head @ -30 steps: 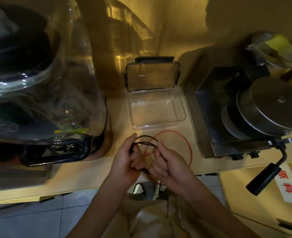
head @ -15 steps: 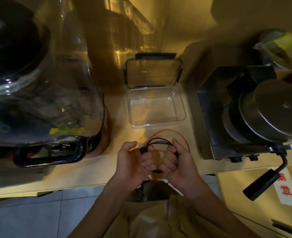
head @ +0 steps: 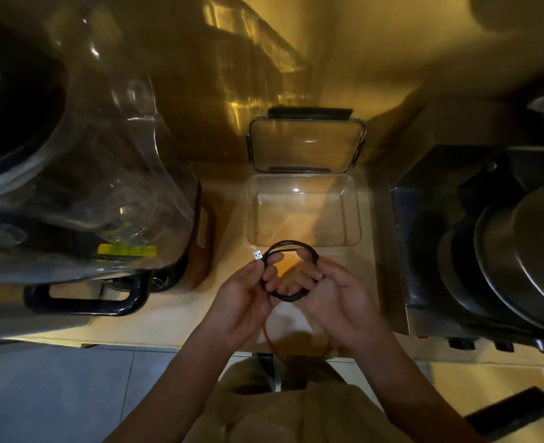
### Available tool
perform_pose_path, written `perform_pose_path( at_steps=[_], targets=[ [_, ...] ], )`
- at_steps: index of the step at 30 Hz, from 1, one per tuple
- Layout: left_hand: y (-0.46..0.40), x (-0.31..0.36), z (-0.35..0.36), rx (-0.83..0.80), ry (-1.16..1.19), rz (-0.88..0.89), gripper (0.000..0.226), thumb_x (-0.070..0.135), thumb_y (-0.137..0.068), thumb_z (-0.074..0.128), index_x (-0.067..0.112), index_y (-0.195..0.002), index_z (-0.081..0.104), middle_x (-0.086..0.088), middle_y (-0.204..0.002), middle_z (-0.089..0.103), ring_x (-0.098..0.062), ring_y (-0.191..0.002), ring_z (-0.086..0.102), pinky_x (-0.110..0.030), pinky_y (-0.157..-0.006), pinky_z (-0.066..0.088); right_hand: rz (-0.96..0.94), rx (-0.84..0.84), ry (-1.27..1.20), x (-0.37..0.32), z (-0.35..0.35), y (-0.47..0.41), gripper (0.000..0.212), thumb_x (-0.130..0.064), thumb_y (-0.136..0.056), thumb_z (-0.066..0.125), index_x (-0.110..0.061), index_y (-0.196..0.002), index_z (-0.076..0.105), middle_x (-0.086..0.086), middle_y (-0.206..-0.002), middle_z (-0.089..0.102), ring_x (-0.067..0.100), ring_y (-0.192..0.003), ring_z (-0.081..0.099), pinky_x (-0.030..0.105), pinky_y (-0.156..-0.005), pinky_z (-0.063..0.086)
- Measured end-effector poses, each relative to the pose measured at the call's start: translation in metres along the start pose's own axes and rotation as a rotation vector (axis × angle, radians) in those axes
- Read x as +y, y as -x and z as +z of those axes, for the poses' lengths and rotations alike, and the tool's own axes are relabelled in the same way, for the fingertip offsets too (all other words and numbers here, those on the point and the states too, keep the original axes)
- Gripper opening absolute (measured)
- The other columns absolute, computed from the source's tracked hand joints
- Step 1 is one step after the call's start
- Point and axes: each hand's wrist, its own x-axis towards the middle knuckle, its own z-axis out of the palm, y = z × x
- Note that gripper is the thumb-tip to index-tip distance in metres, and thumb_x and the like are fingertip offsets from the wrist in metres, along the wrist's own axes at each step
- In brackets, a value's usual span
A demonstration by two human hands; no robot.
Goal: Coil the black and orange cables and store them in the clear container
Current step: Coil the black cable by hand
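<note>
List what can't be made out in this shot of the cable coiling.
Head view only:
- Orange cable: only a short stretch below the hands shows; the left hand and right hand hide the rest, and its far end is out of view.
- Black cable: the fingers cover parts of the coil; only one plug shows.
- Clear container: its lid latches are blurred.
- Yellow label on the left appliance: too blurred to read.

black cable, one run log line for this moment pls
black cable: coiled, held by left hand and right hand | clear container: open, empty | orange cable: not coiled
</note>
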Motion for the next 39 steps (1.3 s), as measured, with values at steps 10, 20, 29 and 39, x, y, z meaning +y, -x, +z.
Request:
perform_pose_path(
  at_steps=[10, 20, 29, 39],
  targets=[
    [-0.023, 0.012, 0.005, 0.185, -0.396, 0.091, 0.029, 0.013, -0.105, 0.035, 0.006, -0.122, 0.058, -0.004, -0.075, 0.053, -0.015, -0.071, 0.055, -0.045, -0.089, 0.05, -0.113, 0.054, 0.943, -0.023, -0.026, -0.04, 0.019, -0.023, -0.102, 0.045, -0.014, -0.107, 0.062, 0.003, -0.081, 0.073, 0.019, -0.084, 0.066, 0.04, -0.083, 0.05],
    [-0.05, 0.012, 0.019, 0.321, -0.651, 0.204, 0.025, 0.014, -0.105, 0.037, 0.016, -0.11, 0.062, -0.003, -0.083, 0.062, -0.015, -0.081, 0.056, -0.027, -0.069, 0.049, -0.091, 0.157, 0.916, -0.048, -0.016, -0.066, 0.016, -0.017, -0.102, 0.05, -0.004, -0.111, 0.054, 0.009, -0.074, 0.07, 0.007, -0.043, 0.04, 0.017, -0.041, 0.034],
    [-0.068, 0.011, 0.016, 0.373, -0.629, 0.288, 0.021, 0.01, -0.103, 0.045, 0.009, -0.115, 0.062, -0.004, -0.082, 0.069, -0.011, -0.069, 0.059, -0.024, -0.065, 0.053, -0.095, 0.137, 0.723, -0.054, -0.02, -0.076, 0.024, 0.002, -0.098, 0.049, -0.007, -0.118, 0.06, 0.008, -0.083, 0.072, 0.007, -0.051, 0.049, 0.019, -0.047, 0.04],
    [-0.106, 0.012, 0.026, 0.567, -0.62, 0.367, 0.014, 0.008, -0.095, 0.06, 0.009, -0.083, 0.068, -0.013, -0.067, 0.063, -0.014, -0.056, 0.063, -0.028, -0.058, 0.056, -0.121, 0.2, 0.809, -0.072, -0.023, -0.101, 0.018, -0.005, -0.097, 0.055, -0.004, -0.11, 0.068, 0.009, -0.097, 0.077, 0.011, -0.062, 0.054, 0.024, -0.058, 0.044]
  ],
)
